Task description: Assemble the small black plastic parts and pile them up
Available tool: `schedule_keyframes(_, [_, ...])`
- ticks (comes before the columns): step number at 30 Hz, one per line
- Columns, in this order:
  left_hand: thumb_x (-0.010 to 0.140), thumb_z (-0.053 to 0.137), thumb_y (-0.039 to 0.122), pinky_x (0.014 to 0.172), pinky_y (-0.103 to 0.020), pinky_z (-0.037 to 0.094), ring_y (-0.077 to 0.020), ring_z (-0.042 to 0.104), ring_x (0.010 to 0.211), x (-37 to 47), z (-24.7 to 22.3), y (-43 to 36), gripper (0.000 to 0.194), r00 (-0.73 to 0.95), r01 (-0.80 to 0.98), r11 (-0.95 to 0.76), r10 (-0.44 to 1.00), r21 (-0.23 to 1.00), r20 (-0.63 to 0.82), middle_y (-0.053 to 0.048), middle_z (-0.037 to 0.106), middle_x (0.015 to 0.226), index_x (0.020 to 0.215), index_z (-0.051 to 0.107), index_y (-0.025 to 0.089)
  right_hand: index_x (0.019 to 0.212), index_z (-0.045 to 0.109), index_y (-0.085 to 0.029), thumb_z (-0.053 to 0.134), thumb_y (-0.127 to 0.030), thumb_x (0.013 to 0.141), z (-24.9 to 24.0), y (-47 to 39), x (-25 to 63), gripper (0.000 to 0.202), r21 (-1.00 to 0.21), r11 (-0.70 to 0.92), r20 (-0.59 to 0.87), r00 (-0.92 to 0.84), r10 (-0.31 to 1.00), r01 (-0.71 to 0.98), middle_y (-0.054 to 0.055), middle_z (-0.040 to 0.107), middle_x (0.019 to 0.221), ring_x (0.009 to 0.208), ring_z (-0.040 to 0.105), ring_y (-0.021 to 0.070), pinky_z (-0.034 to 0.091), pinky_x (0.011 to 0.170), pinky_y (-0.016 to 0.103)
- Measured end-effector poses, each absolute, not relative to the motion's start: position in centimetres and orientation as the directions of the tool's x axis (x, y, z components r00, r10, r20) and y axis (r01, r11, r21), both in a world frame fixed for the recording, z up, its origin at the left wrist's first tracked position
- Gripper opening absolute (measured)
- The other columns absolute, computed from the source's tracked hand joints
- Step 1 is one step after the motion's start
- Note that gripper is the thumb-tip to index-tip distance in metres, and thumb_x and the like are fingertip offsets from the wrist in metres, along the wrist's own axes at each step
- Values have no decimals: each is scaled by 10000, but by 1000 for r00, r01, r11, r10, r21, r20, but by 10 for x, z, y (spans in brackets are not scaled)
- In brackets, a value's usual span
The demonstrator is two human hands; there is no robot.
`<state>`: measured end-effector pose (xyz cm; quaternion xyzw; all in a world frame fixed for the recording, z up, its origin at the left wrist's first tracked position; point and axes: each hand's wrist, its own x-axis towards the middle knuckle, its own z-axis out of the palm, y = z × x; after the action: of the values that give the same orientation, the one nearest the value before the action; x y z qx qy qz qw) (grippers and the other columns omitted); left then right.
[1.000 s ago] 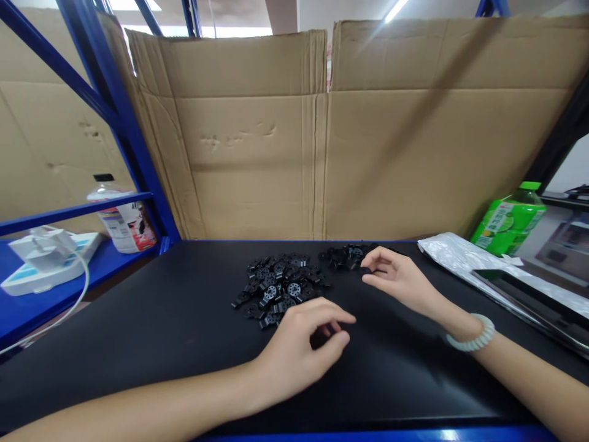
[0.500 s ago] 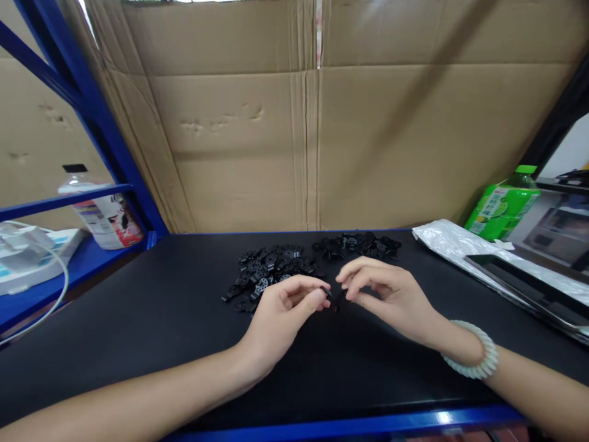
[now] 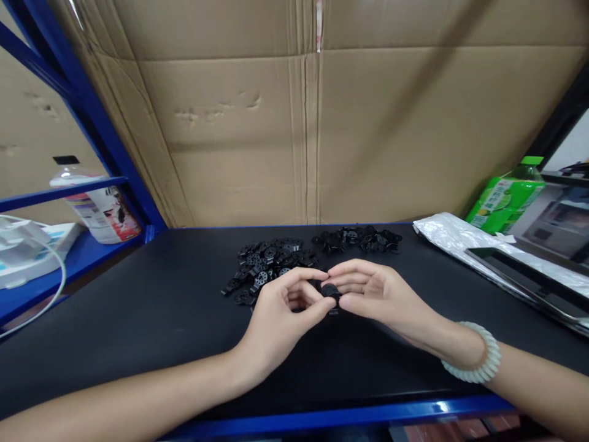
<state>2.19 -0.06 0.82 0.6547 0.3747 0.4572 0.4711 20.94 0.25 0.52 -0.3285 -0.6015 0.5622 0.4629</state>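
Between my fingertips is a small black plastic part (image 3: 330, 291), roundish on top, its lower side partly hidden. My left hand (image 3: 289, 307) pinches it from the left with thumb and fingers. From the right, my right hand (image 3: 380, 291) closes on the same part, thumb and index finger touching its edge. Whether it is one piece or two put together I cannot tell. Just behind my left hand lies a pile of black perforated plastic parts (image 3: 262, 264). Farther back, a smaller heap of black parts (image 3: 356, 238) sits to the right.
A black table (image 3: 138, 319) with a blue front edge lies under my hands. At right are a silvery bag (image 3: 437, 230), a dark phone-like slab (image 3: 519, 276) and a green bottle (image 3: 506, 199). On the left, a blue shelf holds a power strip (image 3: 41, 252) and a labelled bottle (image 3: 103, 212).
My hands have come together; before, they were slightly apart, each with a small black piece at the fingertips. Now both meet on one black part. The view has tilted slightly down.
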Motion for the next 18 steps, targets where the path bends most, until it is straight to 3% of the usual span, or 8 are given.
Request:
schedule_keyframes(3, [734,716,209,631,-238,507,-121,601,596,23,7,1,296,286,72,-277,926,958,246,36,606,604,1019,653,161,998,655,-202,764,-247,716,2,3,208,306,-978,192,206,-300,931,-75,48,738,916,834,697,168,550,800,312])
schedule_keyframes(9, [736,721,245,707,-257,549,-160,665,712,22,7,3,153,297,46,-201,938,978,179,-33,706,738,845,725,138,935,651,-197,790,-224,675,3,1,208,296,-974,214,225,-237,945,-75,20,735,852,813,695,153,550,789,280])
schedule_keyframes(13, [748,706,241,703,-268,566,-178,685,699,22,8,2,121,255,45,-180,953,983,163,-39,729,711,797,747,138,901,676,-180,820,-237,631,4,4,209,312,-989,132,143,-209,967,-67,17,723,834,791,681,142,538,760,261])
schedule_keyframes(18, [744,713,221,706,-222,556,-146,681,698,23,7,4,98,229,23,-188,957,982,178,-21,735,742,802,729,144,867,728,-158,797,-260,671,1,7,209,231,-993,25,56,-287,956,-113,34,737,773,684,661,131,524,684,262])
